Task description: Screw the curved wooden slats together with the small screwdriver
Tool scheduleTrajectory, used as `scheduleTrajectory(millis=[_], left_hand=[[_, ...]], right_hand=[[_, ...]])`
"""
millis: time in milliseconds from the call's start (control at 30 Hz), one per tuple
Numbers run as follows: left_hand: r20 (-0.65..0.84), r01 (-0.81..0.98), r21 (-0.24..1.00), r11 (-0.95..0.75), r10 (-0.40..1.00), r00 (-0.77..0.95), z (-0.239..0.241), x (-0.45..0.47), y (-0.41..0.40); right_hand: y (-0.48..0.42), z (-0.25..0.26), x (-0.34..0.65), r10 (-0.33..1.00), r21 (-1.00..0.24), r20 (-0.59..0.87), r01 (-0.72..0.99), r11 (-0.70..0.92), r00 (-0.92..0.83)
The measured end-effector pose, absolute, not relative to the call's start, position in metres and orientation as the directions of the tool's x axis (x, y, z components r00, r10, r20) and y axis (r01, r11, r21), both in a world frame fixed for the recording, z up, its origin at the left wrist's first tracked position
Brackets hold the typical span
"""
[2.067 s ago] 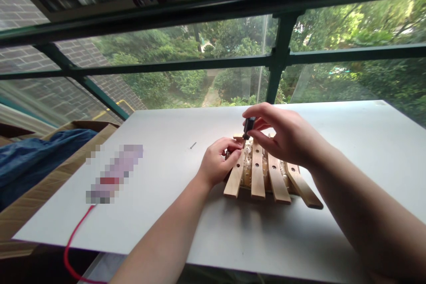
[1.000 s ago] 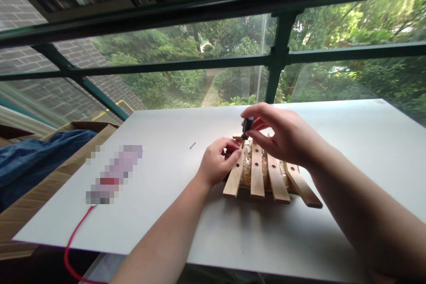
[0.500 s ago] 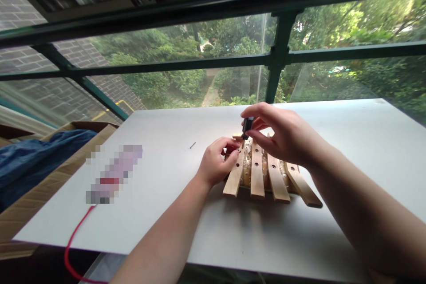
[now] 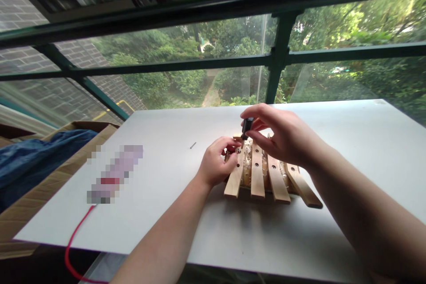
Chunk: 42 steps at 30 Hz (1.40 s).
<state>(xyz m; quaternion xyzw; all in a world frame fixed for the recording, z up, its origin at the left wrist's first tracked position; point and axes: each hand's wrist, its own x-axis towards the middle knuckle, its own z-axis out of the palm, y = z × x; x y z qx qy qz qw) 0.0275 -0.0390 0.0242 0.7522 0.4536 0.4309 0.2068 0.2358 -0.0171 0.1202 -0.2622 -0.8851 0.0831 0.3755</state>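
My right hand (image 4: 286,135) is closed round the black handle of a screwdriver (image 4: 246,127), pointing down above the leftmost wooden slat (image 4: 233,183). Its tip is close to the upper hole, but I cannot tell whether it touches a screw there. With bent fingers, my left hand (image 4: 217,160) grips the outer edge of that same slat; what the fingertips press on is partly hidden. Several pale slats (image 4: 258,181) with dark holes or screws lie side by side across something wrapped in bubble wrap (image 4: 246,171). A loose screw (image 4: 193,145) lies left of my hands.
A white table (image 4: 159,213) carries everything. At its left lies a blurred-out phone-like object (image 4: 116,173) with a red cable (image 4: 68,248). A cardboard box (image 4: 83,159) with blue denim cloth (image 4: 43,155) stands beyond the left edge. Green-framed windows (image 4: 279,53) rise behind.
Almost nothing differs. Both hands, the screwdriver and the slats keep their places, with only a very slight shift of the view.
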Motion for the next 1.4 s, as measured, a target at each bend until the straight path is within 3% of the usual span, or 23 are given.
scheduleTrajectory(millis=[433,1167,1400], left_hand=[[0.465,0.558,0.663,-0.498,0.859,0.215,0.0267,0.0282,-0.0391],[0.444,0.516,0.712,-0.476,0.875,0.194,0.0229,0.0287,-0.038],[0.469,0.569,0.661,-0.49,0.861,0.198,0.0235,0.0277,-0.0393]], right_hand=[[-0.014,0.1129,0.2318,0.518,-0.388,0.631,0.344,0.855,-0.578],[-0.0148,0.1141,0.2332,0.512,-0.364,0.644,0.361,0.859,-0.568],[-0.015,0.1144,0.2327,0.518,-0.368,0.628,0.365,0.855,-0.581]])
